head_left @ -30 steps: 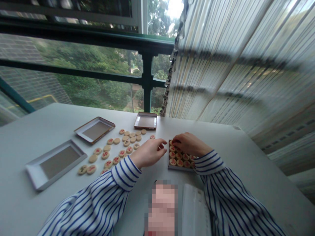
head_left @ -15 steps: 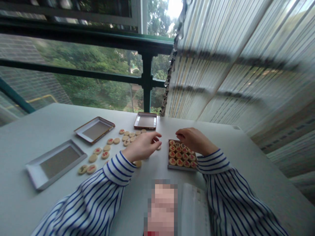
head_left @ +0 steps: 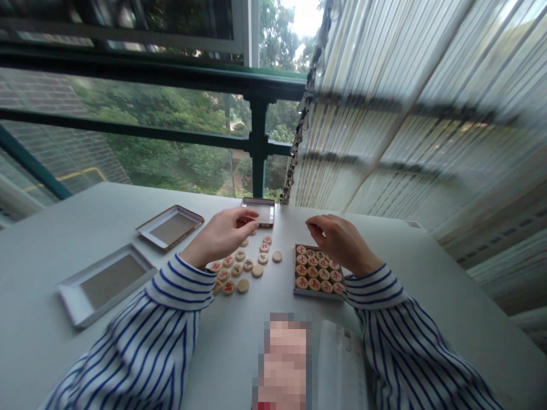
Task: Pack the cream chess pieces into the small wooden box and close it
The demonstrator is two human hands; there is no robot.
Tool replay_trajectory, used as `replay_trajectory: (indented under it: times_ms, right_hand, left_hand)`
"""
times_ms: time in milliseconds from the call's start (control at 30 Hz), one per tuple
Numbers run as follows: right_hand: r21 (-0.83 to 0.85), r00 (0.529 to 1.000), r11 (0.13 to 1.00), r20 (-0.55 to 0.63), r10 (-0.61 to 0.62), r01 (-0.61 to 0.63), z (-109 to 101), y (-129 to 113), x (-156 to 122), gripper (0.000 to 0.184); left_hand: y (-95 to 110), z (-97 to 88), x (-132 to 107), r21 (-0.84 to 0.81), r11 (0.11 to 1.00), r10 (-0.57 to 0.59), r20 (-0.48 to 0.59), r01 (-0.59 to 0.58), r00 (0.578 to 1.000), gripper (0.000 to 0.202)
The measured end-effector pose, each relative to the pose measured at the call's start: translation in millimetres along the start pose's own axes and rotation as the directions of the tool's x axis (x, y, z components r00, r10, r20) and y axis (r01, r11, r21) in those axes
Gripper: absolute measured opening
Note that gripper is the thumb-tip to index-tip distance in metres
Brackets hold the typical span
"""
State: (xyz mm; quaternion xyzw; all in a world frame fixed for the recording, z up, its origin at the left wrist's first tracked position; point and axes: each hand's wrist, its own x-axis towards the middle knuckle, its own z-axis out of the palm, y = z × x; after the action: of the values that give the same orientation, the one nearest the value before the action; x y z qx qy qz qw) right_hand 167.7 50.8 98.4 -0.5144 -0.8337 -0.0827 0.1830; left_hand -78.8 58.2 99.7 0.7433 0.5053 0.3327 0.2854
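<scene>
My left hand is over the loose round xiangqi pieces on the table, thumb and fingers apart, with nothing seen between them. Some of those pieces show red or dark characters, others lie blank side up; the hand and wrist hide part of the group. My right hand hovers above the far edge of a shallow box, fingertips curled to the thumb. Whatever they pinch, if anything, is hidden. Rows of xiangqi pieces, mostly marked in red, fill the box, with its far right corner covered by the hand.
On the white table a grey tray and a brown-rimmed lid lie at left. Another brown-rimmed lid is at the back. A pixelated patch and a pale translucent object sit near me. Beaded curtain hangs at right.
My left hand has moved left and away from me, uncovering pieces in the middle and covering ones at left. My right hand stays by the box, its fingers curled.
</scene>
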Motion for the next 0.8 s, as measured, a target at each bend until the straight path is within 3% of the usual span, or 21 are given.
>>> replay_trajectory:
  times_ms: [400, 800]
  right_hand:
    - [0.066, 0.998, 0.998, -0.065, -0.014, 0.019, -1.7, -3.7, 0.3, 0.026]
    - [0.121, 0.995, 0.99, -0.075, -0.062, 0.07, -3.6, -9.2, -1.0, 0.026]
  left_hand:
    - [-1.9, -16.4, -1.0, 0.038, 0.999, 0.026, -0.076, -0.023, 0.997, 0.036]
    - [0.4, -39.8, -7.9, 0.038, 0.998, -0.034, -0.174, 0.042, 0.984, 0.041]
